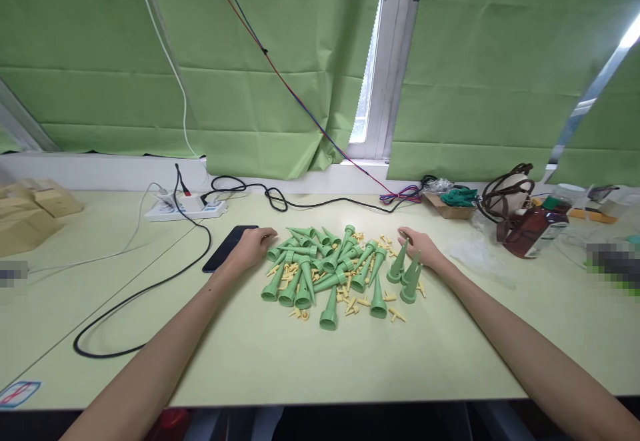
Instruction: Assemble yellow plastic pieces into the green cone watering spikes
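Observation:
On the table lies a heap of green hollow plastic cones, mixed with small yellow T-shaped plastic pieces. My left hand rests at the heap's left edge, fingers loosely bent and apart, holding nothing. Beside it, partly behind the wrist, is a black phone. On the other side, my right hand rests on the table with nothing visible in its loosely curved fingers. Several green cones standing upright are just in front of it and hide part of the fingers.
A white power strip with black cables sits behind on the left. Yellowish blocks lie far left. At the right are a cardboard box with green material, a brown bottle and clear plastic bags. Green curtains hang behind.

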Tool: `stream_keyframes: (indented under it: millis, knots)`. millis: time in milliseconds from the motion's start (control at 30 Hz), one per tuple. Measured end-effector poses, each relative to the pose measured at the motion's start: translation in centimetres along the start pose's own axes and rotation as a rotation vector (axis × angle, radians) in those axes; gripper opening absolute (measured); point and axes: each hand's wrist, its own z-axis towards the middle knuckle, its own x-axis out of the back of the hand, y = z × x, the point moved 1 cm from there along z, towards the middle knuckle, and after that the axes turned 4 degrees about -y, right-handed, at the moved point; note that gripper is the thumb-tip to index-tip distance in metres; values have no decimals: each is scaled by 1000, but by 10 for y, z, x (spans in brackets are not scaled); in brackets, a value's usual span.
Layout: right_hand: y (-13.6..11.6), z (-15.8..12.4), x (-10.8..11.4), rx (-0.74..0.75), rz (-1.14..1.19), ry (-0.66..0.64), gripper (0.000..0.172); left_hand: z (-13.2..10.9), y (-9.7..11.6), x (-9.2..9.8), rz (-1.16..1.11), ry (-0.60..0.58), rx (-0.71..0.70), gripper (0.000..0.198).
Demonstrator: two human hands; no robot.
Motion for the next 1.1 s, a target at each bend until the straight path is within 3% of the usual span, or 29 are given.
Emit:
stream_keyframes:
  millis: [200, 333, 400, 467, 600, 733, 833, 1100]
  knots:
    - [0, -1, 1, -1, -6, -2, 37, -4, 19, 8, 29, 58, 43, 37]
    - [0, -2, 1, 2, -6, -9, 37, -15, 55, 23, -29, 229, -58, 32]
    - [0, -2, 1, 1, -5, -11, 38, -23, 77, 26, -64, 242, -122, 30]
    - [1, -2, 1, -2, -4, -11, 38, -33, 100, 23, -122, 204, -209, 30]
    - [0, -2, 1, -2, -4, -8, 38, -50, 137, 6, -138, 0, -461, 27]
    - [1, -2, 1, -4, -2, -5, 38, -58, 149, -3, -101, -124, -599, 20]
    - [1, -1, 1, -6, 0, -8, 39, -59, 145, -4, -79, -192, -607, 19]
    - [2, -1, 0, 2, 12, -5, 37, -61, 141, -8, -36, -295, -454, 29]
